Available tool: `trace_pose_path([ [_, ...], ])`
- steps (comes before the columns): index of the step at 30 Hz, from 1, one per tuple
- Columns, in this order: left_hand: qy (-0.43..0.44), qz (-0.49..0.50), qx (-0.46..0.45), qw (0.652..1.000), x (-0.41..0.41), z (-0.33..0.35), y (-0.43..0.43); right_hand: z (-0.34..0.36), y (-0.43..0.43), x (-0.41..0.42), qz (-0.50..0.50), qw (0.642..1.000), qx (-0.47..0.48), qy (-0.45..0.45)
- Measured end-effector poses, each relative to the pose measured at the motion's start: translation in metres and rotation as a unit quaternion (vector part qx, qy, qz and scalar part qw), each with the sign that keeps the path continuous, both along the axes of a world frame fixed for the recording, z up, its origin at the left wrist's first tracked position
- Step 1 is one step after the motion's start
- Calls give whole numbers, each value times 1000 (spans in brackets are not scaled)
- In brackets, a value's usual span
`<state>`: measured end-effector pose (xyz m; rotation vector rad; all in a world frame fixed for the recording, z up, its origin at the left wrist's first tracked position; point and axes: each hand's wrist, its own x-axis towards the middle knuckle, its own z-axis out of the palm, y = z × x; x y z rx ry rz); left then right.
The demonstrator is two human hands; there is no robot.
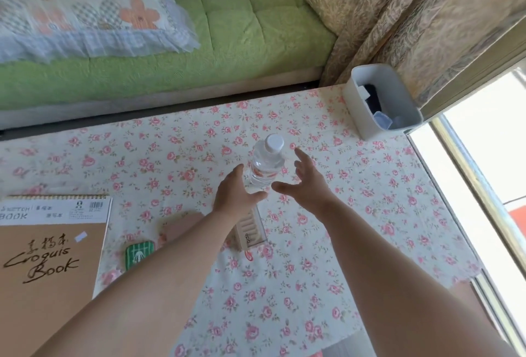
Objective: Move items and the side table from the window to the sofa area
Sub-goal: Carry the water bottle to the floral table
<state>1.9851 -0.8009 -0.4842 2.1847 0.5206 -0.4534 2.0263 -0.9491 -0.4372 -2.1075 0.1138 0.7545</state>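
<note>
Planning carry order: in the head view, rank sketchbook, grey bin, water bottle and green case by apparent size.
1. Sketchbook, though cut off by the frame edge.
2. Grey bin.
3. Water bottle.
4. Green case, smallest, partly hidden by an arm.

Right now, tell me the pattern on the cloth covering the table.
The tablecloth is cream with small pink roses, clearest in the head view.

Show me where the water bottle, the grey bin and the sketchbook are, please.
water bottle [266,164]: head view, on its clear body below the white cap.
grey bin [359,113]: head view, on its outer side wall.
sketchbook [48,265]: head view, on its brown cover.
</note>
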Motion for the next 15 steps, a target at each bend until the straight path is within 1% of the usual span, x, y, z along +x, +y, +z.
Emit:
trace_pose_path([
  [6, -31, 22, 17, 999, -55, 51, -21, 52, -6, -46, -36, 998, 50, -24],
  [9, -47, 60, -10, 997, -92, 78, -30, 79, -16, -73, -40, 996, 64, -44],
  [11, -60, 82, -8, 995, -108, 91, -32, 91, -19, -88, -50, 995, 71, -53],
  [15, -110, 125, 5, 986, -156, 140, -50, 134, -41, -143, -59, 993, 80, -71],
])
